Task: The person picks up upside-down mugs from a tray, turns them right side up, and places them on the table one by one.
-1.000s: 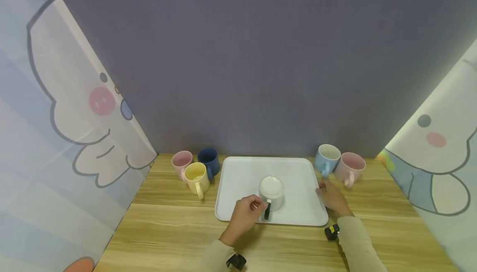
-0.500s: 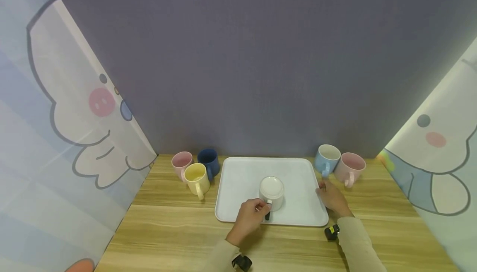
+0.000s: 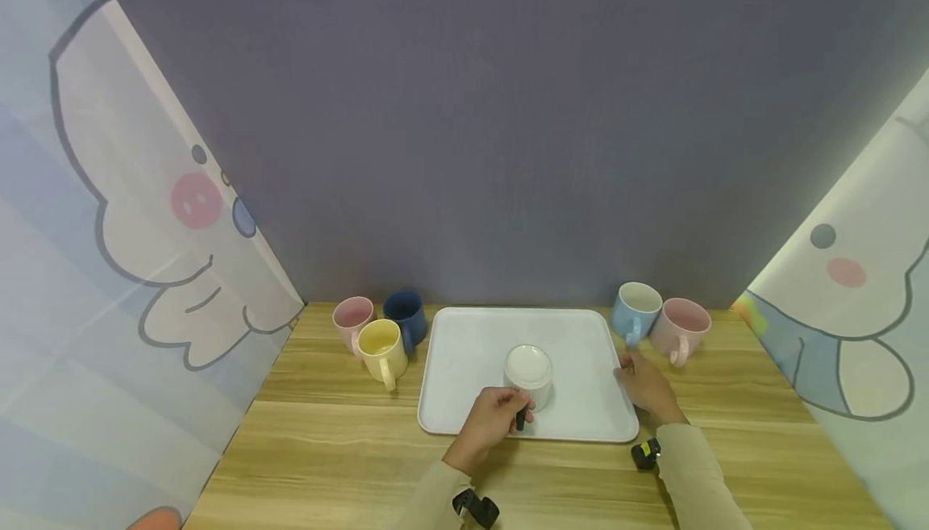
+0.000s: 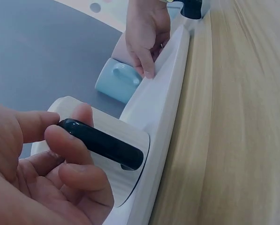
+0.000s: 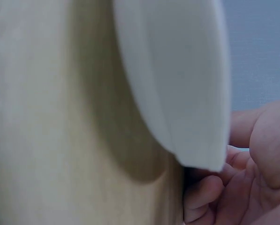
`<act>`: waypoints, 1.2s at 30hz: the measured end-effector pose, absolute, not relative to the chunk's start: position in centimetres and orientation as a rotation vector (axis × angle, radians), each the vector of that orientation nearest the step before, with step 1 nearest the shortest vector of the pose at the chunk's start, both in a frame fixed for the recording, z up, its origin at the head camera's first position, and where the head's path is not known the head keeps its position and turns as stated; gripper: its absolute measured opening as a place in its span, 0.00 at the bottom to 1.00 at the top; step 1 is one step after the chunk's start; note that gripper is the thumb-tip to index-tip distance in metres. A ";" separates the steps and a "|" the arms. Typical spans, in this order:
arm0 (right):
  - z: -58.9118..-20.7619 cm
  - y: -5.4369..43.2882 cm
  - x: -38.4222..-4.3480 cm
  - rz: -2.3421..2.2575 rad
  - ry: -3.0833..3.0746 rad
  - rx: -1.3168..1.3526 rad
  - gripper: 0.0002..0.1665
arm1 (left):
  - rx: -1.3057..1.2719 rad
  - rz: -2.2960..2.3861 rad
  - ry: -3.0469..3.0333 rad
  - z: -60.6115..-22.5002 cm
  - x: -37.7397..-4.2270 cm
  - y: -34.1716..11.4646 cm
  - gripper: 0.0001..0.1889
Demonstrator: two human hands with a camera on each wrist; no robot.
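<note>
A white mug (image 3: 528, 365) stands upside down on the white tray (image 3: 464, 352), base up, its black handle (image 4: 109, 146) toward the person. My left hand (image 3: 492, 419) holds that handle, with the thumb at its upper end and fingers curled behind it in the left wrist view. At the tray's right edge, my right hand (image 3: 648, 391) grips the rim, thumb over the top and other fingers beneath. The right wrist view shows the tray corner (image 5: 186, 84) above the right fingers, with a shadow on the wood below.
Left of the tray stand a pink mug (image 3: 353, 314), a yellow mug (image 3: 382, 348) and a dark blue mug (image 3: 406, 316). A light blue mug (image 3: 637, 310) and another pink mug (image 3: 682, 327) stand close behind the right hand. A grey panel (image 3: 464, 127) rises behind the wooden table (image 3: 327, 449).
My left hand has moved right, from beside the black handle to around it. The mug, tray and right hand have stayed in place.
</note>
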State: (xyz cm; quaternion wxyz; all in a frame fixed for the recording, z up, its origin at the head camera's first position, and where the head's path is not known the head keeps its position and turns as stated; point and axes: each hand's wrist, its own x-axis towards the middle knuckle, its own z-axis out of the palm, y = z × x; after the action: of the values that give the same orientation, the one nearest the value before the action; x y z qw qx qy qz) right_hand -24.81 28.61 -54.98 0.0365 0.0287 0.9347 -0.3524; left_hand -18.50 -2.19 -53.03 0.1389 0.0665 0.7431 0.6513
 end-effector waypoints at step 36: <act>-54.9 28.6 -24.6 -1.105 2.864 0.078 0.22 | 0.063 2.037 2.275 -50.4 -19.6 -1.5 0.16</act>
State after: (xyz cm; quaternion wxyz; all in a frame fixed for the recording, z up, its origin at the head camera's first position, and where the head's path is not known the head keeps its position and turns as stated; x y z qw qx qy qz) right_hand -24.62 28.59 -54.88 0.0352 0.0253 0.9321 -0.3597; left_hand -19.57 -1.55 -50.36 0.0437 0.0208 0.7441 0.6663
